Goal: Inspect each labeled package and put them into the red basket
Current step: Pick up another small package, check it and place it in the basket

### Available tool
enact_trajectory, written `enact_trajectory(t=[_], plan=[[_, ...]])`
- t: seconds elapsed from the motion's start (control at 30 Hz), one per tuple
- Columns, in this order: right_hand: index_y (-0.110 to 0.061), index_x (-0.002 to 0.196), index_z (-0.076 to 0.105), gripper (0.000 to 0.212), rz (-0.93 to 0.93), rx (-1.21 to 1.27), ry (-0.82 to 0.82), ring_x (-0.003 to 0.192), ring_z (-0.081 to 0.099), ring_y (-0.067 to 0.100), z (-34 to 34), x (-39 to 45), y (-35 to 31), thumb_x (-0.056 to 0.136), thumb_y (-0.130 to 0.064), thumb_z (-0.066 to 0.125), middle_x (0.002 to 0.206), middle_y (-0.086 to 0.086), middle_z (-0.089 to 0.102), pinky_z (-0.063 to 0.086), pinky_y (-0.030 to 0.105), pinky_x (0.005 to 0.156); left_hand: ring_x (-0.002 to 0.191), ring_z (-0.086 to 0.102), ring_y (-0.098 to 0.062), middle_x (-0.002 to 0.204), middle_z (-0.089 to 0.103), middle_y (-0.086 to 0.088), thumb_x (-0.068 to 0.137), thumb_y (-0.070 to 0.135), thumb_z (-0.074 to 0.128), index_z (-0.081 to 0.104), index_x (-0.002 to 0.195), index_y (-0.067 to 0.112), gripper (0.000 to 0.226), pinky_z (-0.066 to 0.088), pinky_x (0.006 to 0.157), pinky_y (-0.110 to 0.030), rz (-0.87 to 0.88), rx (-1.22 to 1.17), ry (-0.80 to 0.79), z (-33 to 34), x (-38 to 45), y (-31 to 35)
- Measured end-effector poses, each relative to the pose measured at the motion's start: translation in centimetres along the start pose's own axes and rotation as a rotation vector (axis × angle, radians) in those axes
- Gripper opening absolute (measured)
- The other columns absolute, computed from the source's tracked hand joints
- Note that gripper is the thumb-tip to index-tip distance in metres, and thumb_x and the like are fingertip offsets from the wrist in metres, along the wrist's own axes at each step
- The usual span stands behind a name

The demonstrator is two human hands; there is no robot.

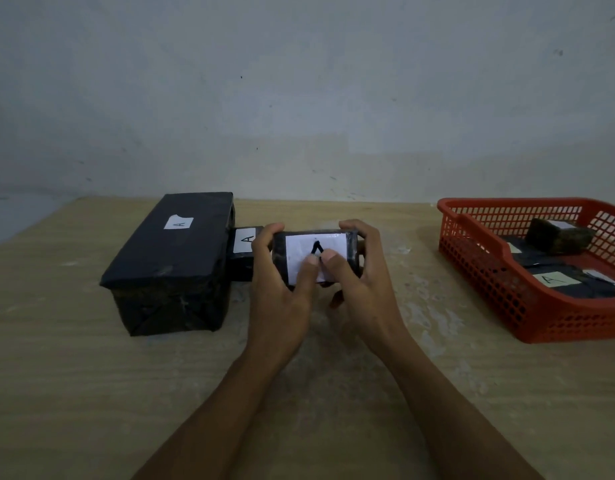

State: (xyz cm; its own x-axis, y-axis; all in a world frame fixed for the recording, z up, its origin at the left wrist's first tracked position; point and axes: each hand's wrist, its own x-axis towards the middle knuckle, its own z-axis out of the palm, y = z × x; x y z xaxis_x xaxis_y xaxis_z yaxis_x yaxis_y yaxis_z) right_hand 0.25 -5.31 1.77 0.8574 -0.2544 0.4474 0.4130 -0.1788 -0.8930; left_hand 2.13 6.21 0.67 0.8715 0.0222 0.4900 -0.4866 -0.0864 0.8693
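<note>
Black wrapping covered a large package (174,261) at the left of the wooden bench (74,375), its white label marked A. Just beside it lay a smaller labeled package (244,252) (partly hidden by fingers). At centre, the left hand (281,292) and right hand (361,289) gripped a small package (316,251) from both sides above the bench, thumbs pressed together on its label. At right, the red basket (489,271) held several wrapped packages (558,239).

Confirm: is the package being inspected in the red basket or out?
Out. Both hands, left and right, hold the package above the table, left of the red basket.
</note>
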Motion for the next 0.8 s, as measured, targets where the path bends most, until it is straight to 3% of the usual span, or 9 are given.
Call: enact_trajectory(t=[0.1,0.27,0.37,0.43,0.53,0.67,0.73,0.8], plan=[[-0.027,0.127,0.049,0.025,0.011,0.037,0.001,0.088,0.069,0.01,0.09,-0.17,-0.18,0.103,-0.03,0.054,0.106,-0.011,0.06,0.055,0.02,0.061,0.099,0.061,0.001,0.115,0.056,0.015,0.1,0.03,0.05,0.04,0.13,0.035,0.033,0.058,0.08,-0.026,-0.005,-0.054,0.023,-0.09,0.18,0.08],[-0.027,0.118,0.053,0.017,0.037,0.068,0.016,0.081,0.069,0.007,-0.04,0.01,-0.23,0.104,-0.018,0.051,0.098,-0.017,0.061,0.053,0.017,0.056,0.098,0.065,-0.007,0.11,0.058,0.014,0.101,0.03,0.047,0.042,0.118,0.044,0.023,0.06,0.082,-0.037,-0.035,-0.1,-0.005,-0.16,0.23,0.35],[-0.029,0.118,0.053,0.016,0.018,0.062,0.013,0.079,0.068,0.002,-0.02,-0.05,-0.15,0.104,-0.022,0.05,0.098,-0.019,0.061,0.053,0.018,0.056,0.099,0.066,-0.013,0.108,0.059,0.012,0.103,0.029,0.043,0.045,0.11,0.046,0.018,0.06,0.081,-0.044,-0.056,-0.143,0.023,-0.08,0.44,0.45],[-0.026,0.12,0.053,0.016,0.013,0.069,0.01,0.077,0.067,0.001,0.1,-0.1,-0.05,0.105,-0.027,0.048,0.101,-0.016,0.059,0.052,0.019,0.054,0.097,0.066,-0.015,0.105,0.06,0.013,0.104,0.029,0.043,0.047,0.107,0.044,0.016,0.06,0.081,-0.045,-0.054,-0.165,0.046,-0.16,0.49,0.34],[-0.026,0.114,0.057,0.013,0.022,0.082,0.041,0.075,0.064,0.002,0.06,0.12,0.13,0.105,-0.028,0.048,0.091,-0.024,0.06,0.053,0.021,0.053,0.084,0.065,-0.012,0.089,0.061,0.02,0.097,0.039,0.04,0.052,0.096,0.047,0.014,0.06,0.07,-0.038,-0.064,-0.222,0.069,-0.22,0.58,0.19],[-0.033,0.117,0.057,0.029,0.035,0.074,0.061,0.084,0.064,0.005,0.09,0.2,0.03,0.091,-0.04,0.046,0.097,-0.023,0.06,0.055,0.022,0.058,0.073,0.059,-0.007,0.081,0.057,0.021,0.094,0.036,0.037,0.052,0.088,0.044,0.018,0.052,0.061,-0.031,-0.051,-0.23,0.097,-0.16,0.68,0.52],[-0.036,0.126,0.054,0.04,0.062,0.013,0.055,0.085,0.065,0.001,0.02,0.07,-0.15,0.089,-0.052,0.05,0.104,-0.016,0.061,0.057,0.023,0.063,0.075,0.059,-0.01,0.082,0.056,0.022,0.095,0.035,0.036,0.051,0.088,0.047,0.021,0.051,0.063,-0.036,-0.038,-0.208,0.1,-0.17,0.62,0.49],[-0.043,0.133,0.049,0.054,0.077,-0.105,0.047,0.092,0.064,-0.001,-0.16,-0.01,-0.24,0.085,-0.067,0.057,0.109,-0.024,0.057,0.062,0.035,0.075,0.082,0.057,-0.016,0.086,0.055,0.024,0.095,0.034,0.036,0.05,0.091,0.047,0.02,0.05,0.071,-0.044,-0.004,-0.158,0.087,-0.17,0.47,0.56]])
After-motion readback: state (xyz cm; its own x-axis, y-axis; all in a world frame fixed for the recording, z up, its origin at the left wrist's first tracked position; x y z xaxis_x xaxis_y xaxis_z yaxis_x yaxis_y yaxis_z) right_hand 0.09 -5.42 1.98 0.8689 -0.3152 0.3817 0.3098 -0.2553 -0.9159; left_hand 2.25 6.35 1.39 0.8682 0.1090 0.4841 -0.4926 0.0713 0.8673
